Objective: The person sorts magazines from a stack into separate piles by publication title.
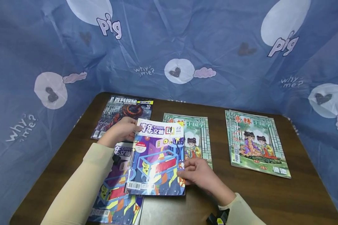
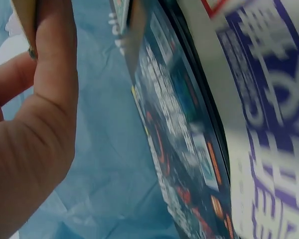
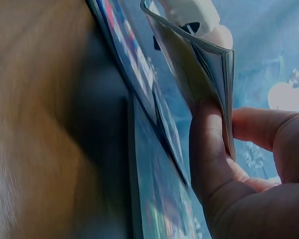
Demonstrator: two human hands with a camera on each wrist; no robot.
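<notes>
Both hands hold up one purple magazine (image 1: 157, 159) with a white title band, above the middle of the table. My left hand (image 1: 122, 129) grips its upper left edge. At the lower right edge, my right hand (image 1: 200, 175) pinches it between thumb and fingers. In the right wrist view the held magazine (image 3: 209, 69) appears edge-on, its pages slightly bowed, between the right hand's (image 3: 249, 174) thumb and fingers. Another purple magazine (image 1: 115, 193) with the same cover lies on the table below and to the left, partly covered by the held one and the left sleeve.
A dark magazine (image 1: 129, 111) lies at the table's back left. Behind the held magazine is a green magazine (image 1: 201, 134), partly hidden. Several green magazines (image 1: 256, 143) are stacked at the right of the brown table (image 1: 242, 200). Blue printed cloth (image 1: 222, 31) hangs around the table.
</notes>
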